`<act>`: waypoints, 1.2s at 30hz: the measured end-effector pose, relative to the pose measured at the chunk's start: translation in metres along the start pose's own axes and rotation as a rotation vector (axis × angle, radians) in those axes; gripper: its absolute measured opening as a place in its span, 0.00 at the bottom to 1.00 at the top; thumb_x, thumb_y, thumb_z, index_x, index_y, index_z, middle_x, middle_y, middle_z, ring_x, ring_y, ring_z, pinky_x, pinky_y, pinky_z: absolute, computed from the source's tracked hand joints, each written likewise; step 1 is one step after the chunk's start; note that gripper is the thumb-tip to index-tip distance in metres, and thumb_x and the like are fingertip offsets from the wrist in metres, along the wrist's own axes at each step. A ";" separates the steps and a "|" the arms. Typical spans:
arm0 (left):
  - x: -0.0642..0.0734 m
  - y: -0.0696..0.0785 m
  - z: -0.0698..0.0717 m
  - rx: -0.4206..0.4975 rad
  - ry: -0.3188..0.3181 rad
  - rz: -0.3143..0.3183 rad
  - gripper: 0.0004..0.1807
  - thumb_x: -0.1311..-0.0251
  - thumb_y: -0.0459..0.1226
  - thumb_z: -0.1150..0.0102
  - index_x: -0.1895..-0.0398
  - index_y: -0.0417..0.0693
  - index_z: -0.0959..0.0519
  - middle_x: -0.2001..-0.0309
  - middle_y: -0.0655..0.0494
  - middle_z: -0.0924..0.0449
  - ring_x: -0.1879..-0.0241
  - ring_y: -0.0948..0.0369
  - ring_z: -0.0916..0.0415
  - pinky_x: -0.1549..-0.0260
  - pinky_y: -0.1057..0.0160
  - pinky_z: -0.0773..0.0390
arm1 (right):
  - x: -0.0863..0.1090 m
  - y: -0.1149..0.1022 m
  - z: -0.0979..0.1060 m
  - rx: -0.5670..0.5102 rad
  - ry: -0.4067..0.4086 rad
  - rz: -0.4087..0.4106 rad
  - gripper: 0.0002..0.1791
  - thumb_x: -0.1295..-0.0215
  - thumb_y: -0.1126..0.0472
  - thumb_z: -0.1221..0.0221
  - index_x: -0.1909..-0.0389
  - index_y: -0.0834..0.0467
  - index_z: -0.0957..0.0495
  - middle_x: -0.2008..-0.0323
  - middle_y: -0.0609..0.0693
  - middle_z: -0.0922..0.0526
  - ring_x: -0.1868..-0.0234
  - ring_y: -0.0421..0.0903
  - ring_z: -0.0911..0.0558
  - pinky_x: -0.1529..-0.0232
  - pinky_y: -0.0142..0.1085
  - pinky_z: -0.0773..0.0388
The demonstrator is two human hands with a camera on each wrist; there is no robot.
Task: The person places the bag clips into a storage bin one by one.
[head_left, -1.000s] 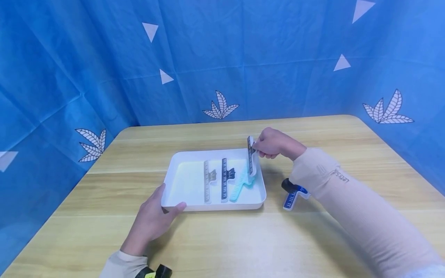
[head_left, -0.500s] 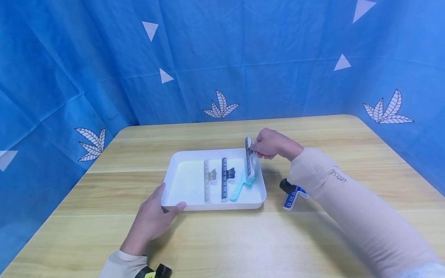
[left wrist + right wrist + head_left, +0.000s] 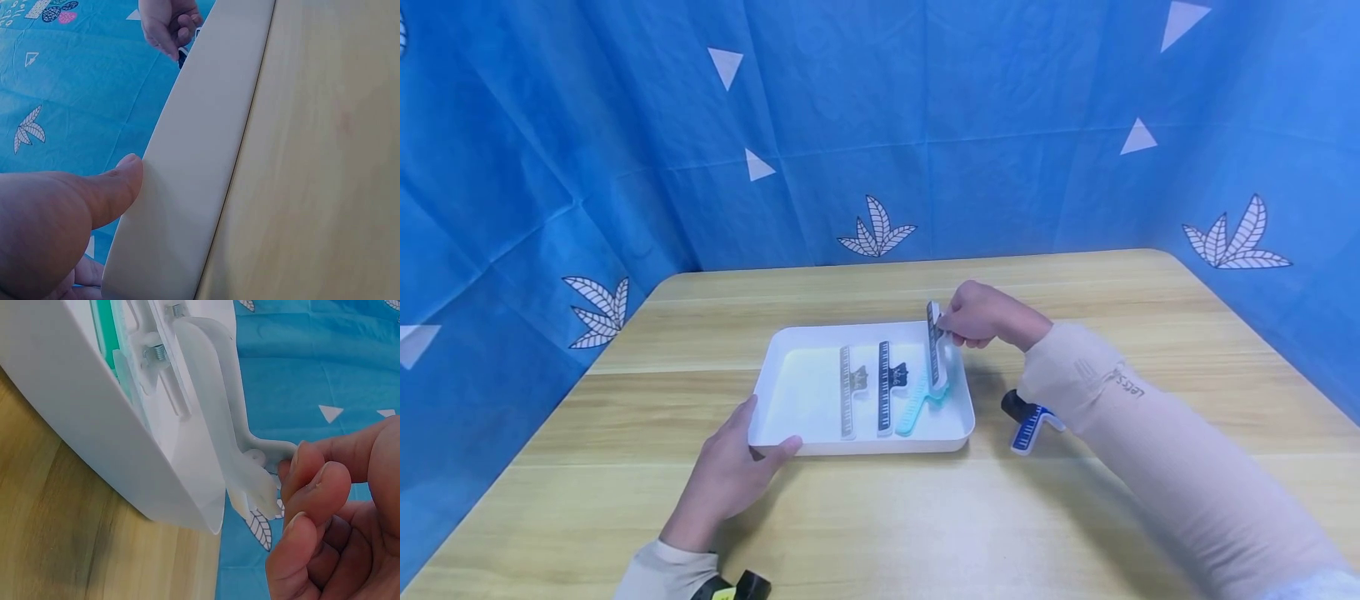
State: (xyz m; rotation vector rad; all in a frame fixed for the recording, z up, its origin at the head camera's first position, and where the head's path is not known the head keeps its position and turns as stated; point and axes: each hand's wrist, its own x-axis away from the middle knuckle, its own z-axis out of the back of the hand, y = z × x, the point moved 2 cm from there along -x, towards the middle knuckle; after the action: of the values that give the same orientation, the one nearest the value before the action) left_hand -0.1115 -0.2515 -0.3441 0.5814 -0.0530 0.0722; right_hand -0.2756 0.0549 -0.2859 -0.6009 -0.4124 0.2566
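Observation:
A white tray [image 3: 861,448] lies on the table, and my left hand [image 3: 730,471] grips its near left corner, thumb [image 3: 119,187] at the rim in the left wrist view. My right hand [image 3: 981,315] pinches a dark clip with a piano-key pattern [image 3: 935,350] by its pale handle [image 3: 250,456], holding it upright at the tray's right side. This clip overlaps a turquoise clip [image 3: 913,410], which lies slanted in the tray. Left of that lie a black clip [image 3: 884,400] and a grey clip [image 3: 847,404], roughly parallel.
A blue piano-key clip [image 3: 1027,432] lies on the wooden table [image 3: 925,525] right of the tray, partly hidden by the right sleeve and the black wrist camera [image 3: 1015,405]. A blue patterned curtain [image 3: 1000,125] hangs behind the table.
My right hand has moved slightly left and down with the dark clip, bringing it lower over the turquoise clip. My left hand and the tray stay in place.

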 end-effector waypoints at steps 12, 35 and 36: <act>0.001 0.002 0.001 -0.003 -0.008 0.010 0.55 0.39 0.59 0.43 0.26 0.30 0.55 0.29 0.29 0.49 0.32 0.35 0.47 0.38 0.37 0.42 | 0.003 -0.002 -0.004 0.014 -0.016 -0.007 0.17 0.29 0.57 0.47 0.67 0.64 0.16 0.79 0.50 0.23 0.79 0.43 0.29 0.74 0.32 0.28; 0.001 0.002 0.000 -0.008 -0.005 0.007 0.55 0.39 0.60 0.43 0.26 0.31 0.56 0.29 0.30 0.49 0.32 0.35 0.47 0.38 0.37 0.42 | 0.005 -0.004 -0.009 0.027 -0.017 0.009 0.18 0.29 0.56 0.46 0.77 0.59 0.20 0.80 0.50 0.24 0.81 0.43 0.28 0.75 0.32 0.29; 0.001 0.002 0.000 -0.009 -0.006 0.009 0.55 0.39 0.60 0.43 0.26 0.31 0.56 0.29 0.30 0.49 0.32 0.35 0.47 0.38 0.37 0.42 | 0.005 -0.004 -0.009 0.029 -0.016 0.013 0.18 0.29 0.56 0.46 0.77 0.59 0.20 0.81 0.50 0.24 0.81 0.43 0.28 0.75 0.33 0.29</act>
State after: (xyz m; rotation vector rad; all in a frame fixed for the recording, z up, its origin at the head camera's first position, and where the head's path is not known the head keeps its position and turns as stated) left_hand -0.1104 -0.2501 -0.3429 0.5722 -0.0621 0.0785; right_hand -0.2666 0.0496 -0.2887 -0.5737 -0.4200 0.2797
